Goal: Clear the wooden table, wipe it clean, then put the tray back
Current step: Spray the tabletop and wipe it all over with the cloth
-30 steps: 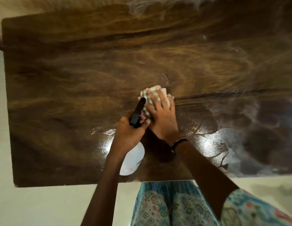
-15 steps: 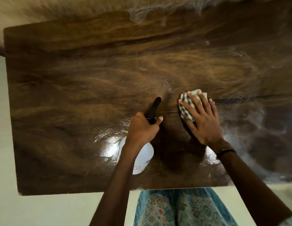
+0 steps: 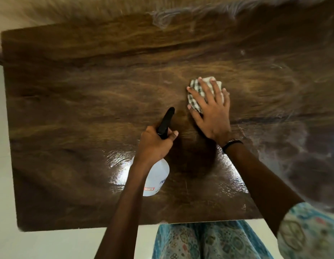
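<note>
Pressing right hand point(image 3: 212, 113) flat on checked cloth point(image 3: 197, 94) | left hand point(image 3: 155, 144) grip wrapped round spray bottle point(image 3: 156, 180) | wooden table point(image 3: 69, 109)

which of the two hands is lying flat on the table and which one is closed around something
The right hand lies flat, fingers spread over the checked cloth on the wooden table. The left hand is closed around the spray bottle.

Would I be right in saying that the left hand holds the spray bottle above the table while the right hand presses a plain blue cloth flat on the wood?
Not quite: in the head view the cloth under the right hand is checked, not plain blue. The rest stands: the left hand holds the spray bottle above the table.
</note>
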Demonstrator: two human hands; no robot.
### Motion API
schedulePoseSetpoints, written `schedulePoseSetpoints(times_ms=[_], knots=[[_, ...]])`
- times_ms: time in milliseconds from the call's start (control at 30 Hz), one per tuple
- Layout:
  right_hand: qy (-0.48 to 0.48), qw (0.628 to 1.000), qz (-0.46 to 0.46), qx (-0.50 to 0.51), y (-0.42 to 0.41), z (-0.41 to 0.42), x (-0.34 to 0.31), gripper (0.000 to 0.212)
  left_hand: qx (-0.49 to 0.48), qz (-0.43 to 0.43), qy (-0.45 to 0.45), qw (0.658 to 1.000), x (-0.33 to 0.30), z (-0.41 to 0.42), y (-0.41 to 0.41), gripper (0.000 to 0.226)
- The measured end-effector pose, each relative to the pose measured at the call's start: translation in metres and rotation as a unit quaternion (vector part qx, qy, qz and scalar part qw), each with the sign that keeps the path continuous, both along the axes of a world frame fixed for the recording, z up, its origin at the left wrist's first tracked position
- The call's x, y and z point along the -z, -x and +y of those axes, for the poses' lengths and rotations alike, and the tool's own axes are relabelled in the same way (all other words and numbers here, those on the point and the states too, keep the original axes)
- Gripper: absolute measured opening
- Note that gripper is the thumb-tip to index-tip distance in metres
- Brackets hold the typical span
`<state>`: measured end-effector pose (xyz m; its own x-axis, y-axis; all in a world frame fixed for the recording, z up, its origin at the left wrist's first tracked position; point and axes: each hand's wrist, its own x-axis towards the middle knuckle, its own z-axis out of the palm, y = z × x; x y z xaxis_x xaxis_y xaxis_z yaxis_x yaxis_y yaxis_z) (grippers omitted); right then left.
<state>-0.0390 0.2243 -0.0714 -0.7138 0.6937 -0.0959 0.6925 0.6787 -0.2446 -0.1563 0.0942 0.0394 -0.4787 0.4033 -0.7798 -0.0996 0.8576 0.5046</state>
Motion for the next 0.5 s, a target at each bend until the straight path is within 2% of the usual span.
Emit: schedulePoseSetpoints(times_ms=[167, 233, 300, 400, 500], knots=[[0.0, 0.987, 0.004, -0.162, 0.044, -0.035, 0.004, 0.054, 0.004, 0.007, -0.002, 1.0, -0.002, 0.003, 0.011, 0.016], [0.002, 0.974, 0.013, -0.225, 0.02, -0.044, 0.004, 0.05, 0.013, 0.004, -0.004, 1.0, -0.005, 0.005, 0.014, 0.031], [-0.006, 0.966, -0.002, -0.258, -0.016, -0.037, 0.001, 0.053, 0.016, -0.003, -0.019, 1.0, -0.003, 0.004, 0.019, 0.018], [0.002, 0.987, -0.033, -0.158, -0.054, -0.01, -0.007, 0.056, 0.024, -0.017, -0.029, 0.999, -0.001, 0.004, 0.026, 0.01], [0.013, 0.998, -0.031, -0.053, -0.034, 0.016, -0.007, 0.055, 0.034, -0.01, -0.039, 0.999, 0.003, 0.004, 0.033, 0.011]])
